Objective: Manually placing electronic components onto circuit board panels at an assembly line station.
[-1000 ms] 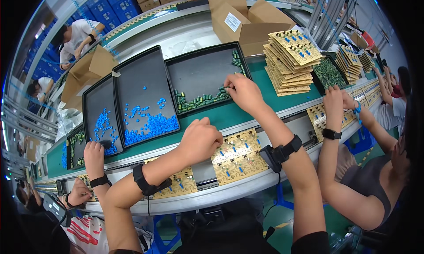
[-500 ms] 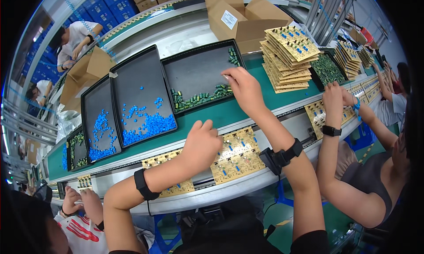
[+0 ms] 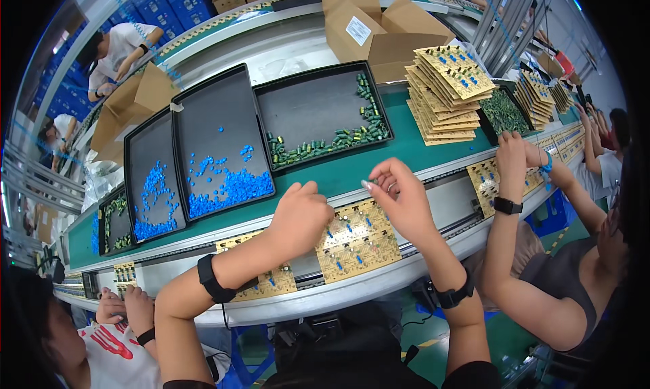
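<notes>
A tan circuit board point(image 3: 359, 253) with small blue and dark components lies on the rail in front of me. My left hand point(image 3: 301, 216) hovers at its upper left edge, fingers curled closed; what they hold, if anything, is hidden. Above its upper right part my right hand point(image 3: 401, 198) pinches thumb against fingers, around something too small to make out. Beyond them a black tray point(image 3: 305, 108) carries green cylindrical components point(image 3: 325, 146) along its near and right sides. Another circuit board point(image 3: 274, 287) lies partly under my left forearm.
Two black trays of blue components point(image 3: 230, 194) stand left of the green ones. A tall stack of circuit boards point(image 3: 447, 104) and an open cardboard box point(image 3: 379, 37) are at the back right. Close on my right, a co-worker's hands point(image 3: 518, 152) reach over another board.
My right hand has come back from the green-component tray toward me, to above the board. My left hand has shifted slightly left, still closed.
</notes>
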The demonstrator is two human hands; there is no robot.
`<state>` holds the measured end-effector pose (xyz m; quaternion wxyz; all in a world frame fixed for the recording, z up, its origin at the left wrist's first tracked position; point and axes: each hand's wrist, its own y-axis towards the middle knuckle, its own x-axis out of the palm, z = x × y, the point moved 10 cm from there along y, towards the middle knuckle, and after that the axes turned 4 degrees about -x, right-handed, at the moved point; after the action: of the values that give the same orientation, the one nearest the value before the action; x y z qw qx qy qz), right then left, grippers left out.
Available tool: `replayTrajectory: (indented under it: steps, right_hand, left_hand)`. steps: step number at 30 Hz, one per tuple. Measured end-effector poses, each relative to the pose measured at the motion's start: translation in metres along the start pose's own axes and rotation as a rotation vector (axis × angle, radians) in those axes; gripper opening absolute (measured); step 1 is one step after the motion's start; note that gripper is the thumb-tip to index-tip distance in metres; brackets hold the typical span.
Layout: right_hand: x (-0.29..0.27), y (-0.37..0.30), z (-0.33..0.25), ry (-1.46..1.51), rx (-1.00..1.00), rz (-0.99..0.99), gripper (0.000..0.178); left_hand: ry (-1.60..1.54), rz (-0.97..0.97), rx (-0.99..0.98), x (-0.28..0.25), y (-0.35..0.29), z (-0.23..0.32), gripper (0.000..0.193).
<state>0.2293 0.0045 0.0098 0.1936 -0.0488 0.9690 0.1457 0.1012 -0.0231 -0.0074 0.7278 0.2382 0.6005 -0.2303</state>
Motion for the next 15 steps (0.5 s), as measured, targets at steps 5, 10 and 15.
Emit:
replayTrajectory:
  steps: [5,10,15]
  right_hand:
    - [0.022,-0.028,0.026,0.484,0.275,-0.143,0.014]
    - [0.031,-0.039,0.027,0.574,0.408,-0.191,0.014]
    - [0.027,-0.042,0.03,0.588,0.423,-0.173,0.018]
  left_hand:
    - [0.096,-0.013,0.056,0.001,-0.003,0.008,0.008]
    - [0.109,-0.018,0.075,0.002,-0.009,0.011,0.005]
    - [0.227,-0.045,0.091,0.0,-0.013,0.022,0.003]
